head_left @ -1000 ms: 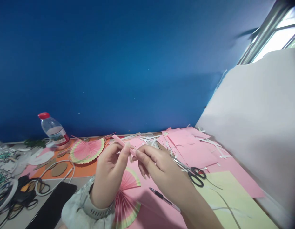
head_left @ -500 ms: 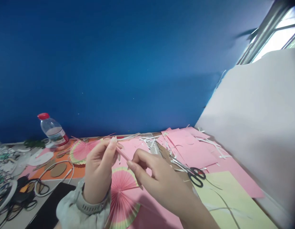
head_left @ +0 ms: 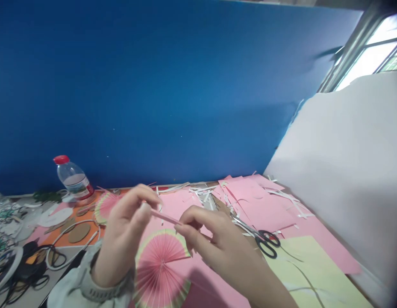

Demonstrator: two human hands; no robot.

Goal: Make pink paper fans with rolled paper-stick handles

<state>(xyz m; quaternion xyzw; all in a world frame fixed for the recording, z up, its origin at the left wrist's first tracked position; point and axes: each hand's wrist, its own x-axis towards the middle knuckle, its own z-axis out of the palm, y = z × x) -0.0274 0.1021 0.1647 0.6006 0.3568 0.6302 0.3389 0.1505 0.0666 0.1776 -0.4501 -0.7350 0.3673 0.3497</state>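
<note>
Between my two hands runs a narrow pink paper strip [head_left: 166, 217], held above the table. My left hand [head_left: 123, 231], with a grey watch band at the wrist, is closed at the strip's left end. My right hand [head_left: 214, 239] pinches the other end between thumb and fingers. Below them lies a pleated round paper fan [head_left: 163, 269], pink with a yellow-green rim and a gap on its right side. A second pleated fan [head_left: 105, 206] is partly hidden behind my left hand.
Scissors [head_left: 265, 241] with black handles lie right of my hands, near pink sheets [head_left: 265, 205], white paper scraps and a yellow sheet [head_left: 316, 265]. A red-capped bottle [head_left: 74, 179] stands at the back left. Cables [head_left: 34, 261] and cardboard discs [head_left: 79, 233] lie at left.
My left hand has moved left and down, and the strip now lies flatter between my hands. The view has tilted slightly upward. My right hand still pinches the strip.
</note>
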